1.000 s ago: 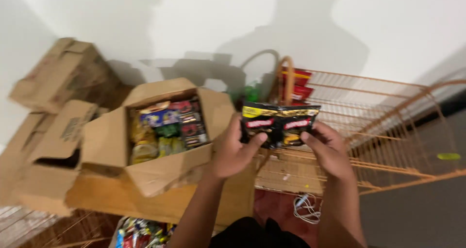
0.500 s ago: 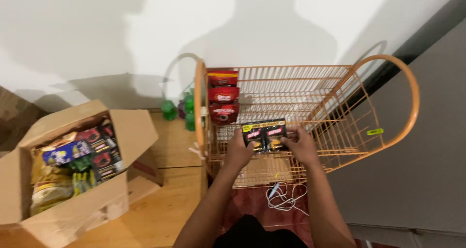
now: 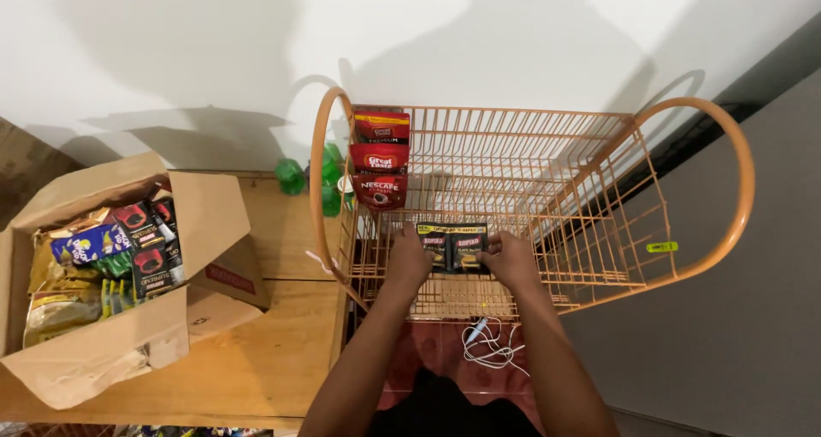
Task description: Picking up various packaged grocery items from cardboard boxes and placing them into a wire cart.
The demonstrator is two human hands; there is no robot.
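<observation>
Head view: looking down on both hands inside an orange wire rack.
Left hand: grip closed on the left edge of a pair of joined black sachets.
Right hand: grip closed on the right edge of the same pair.
Sachets: held flat between the two grips, low against the rack's wire shelf, near its front edge.
Beyond the grips: three red pouches stacked upright along the rack's left wall.
Left of the grips: open cardboard box of mixed packets on a wooden worktop; green bottles behind.
Below the grips: white cable on the floor.
</observation>
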